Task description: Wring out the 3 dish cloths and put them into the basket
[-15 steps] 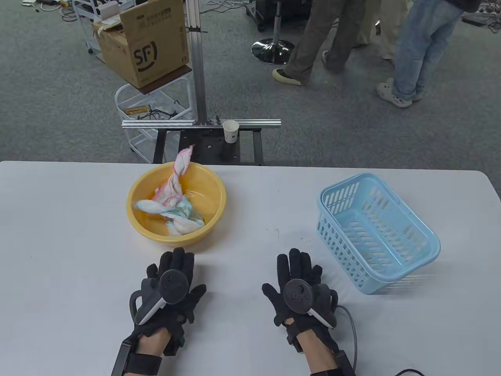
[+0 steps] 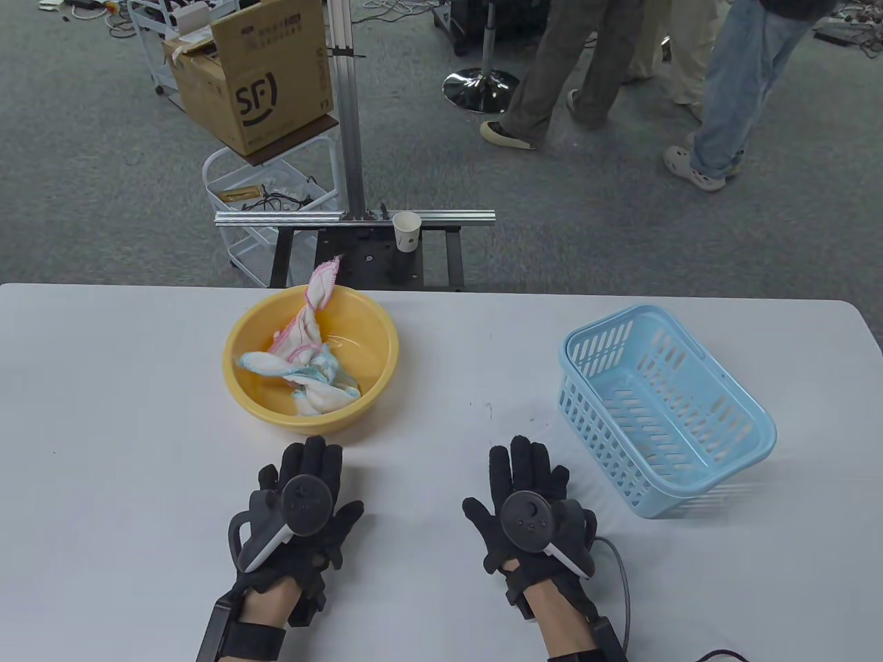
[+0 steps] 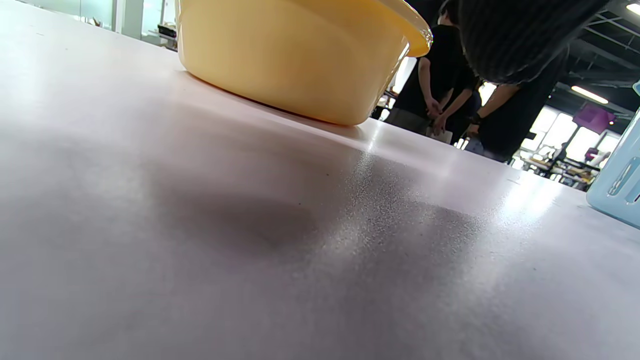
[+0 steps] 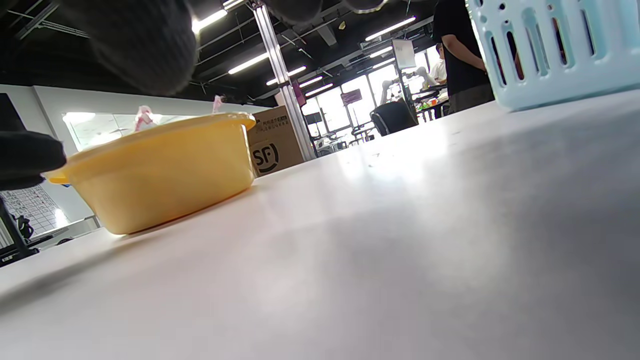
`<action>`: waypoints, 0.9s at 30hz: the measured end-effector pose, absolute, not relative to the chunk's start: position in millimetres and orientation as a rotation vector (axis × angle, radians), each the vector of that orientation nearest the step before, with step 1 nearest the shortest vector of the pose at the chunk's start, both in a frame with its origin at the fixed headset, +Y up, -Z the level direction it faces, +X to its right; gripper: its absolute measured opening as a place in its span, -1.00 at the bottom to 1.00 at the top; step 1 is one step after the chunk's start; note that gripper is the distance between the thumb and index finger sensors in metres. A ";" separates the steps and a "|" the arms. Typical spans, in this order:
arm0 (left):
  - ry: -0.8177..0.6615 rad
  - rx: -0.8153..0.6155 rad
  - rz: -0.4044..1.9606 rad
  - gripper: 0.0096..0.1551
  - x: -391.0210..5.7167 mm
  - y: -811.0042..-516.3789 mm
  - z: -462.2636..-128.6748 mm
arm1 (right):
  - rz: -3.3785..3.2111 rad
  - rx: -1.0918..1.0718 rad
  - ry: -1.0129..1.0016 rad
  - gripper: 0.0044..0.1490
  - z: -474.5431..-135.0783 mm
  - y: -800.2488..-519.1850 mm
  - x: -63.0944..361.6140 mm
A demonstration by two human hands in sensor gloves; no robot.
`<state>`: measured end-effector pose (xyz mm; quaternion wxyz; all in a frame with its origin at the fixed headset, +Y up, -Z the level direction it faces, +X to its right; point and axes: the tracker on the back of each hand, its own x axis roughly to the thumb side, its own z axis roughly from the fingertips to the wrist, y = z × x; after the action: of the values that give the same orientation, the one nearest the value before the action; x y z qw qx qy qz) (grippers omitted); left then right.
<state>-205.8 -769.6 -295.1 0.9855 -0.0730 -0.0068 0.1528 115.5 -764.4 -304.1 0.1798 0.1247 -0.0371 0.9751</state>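
A yellow basin [image 2: 241, 331] stands on the white table, left of centre, with the dish cloths [image 2: 310, 372] bunched inside; a pink-edged one [image 2: 321, 289] sticks up over the far rim. The light blue basket [image 2: 752, 427] sits empty at the right. My left hand [image 2: 303, 462] lies flat on the table just in front of the basin, fingers straight. My right hand [image 2: 528, 462] lies flat too, left of the basket. Neither holds anything. The wrist views show the basin's wall [image 3: 280, 55] [image 4: 160, 175] and a corner of the basket [image 4: 550, 45] [image 3: 617, 185].
The white table [image 2: 138, 427] ends just behind the basin. Beyond it stand a metal frame with a paper cup [image 2: 407, 231], a cardboard box [image 2: 255, 76] on a wire cart, and several people's legs [image 2: 572, 76] on the carpet.
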 end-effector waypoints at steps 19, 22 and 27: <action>0.026 -0.099 0.342 0.13 -215.5 -761.1 -294.7 | 2.732 0.367 -0.109 0.09 -303.4 -763.7 116.1; 0.034 -0.097 0.358 0.14 -216.1 -754.5 -296.6 | 2.721 0.376 -0.107 0.09 -303.1 -764.0 115.0; 0.042 -0.062 0.380 0.15 -214.8 -730.2 -305.2 | 2.704 0.386 -0.107 0.09 -302.9 -763.8 113.5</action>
<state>-214.8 -730.2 -305.2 0.9813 -0.0308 0.0211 0.1890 113.5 -763.8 -302.9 0.2027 0.1383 -0.0383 0.9687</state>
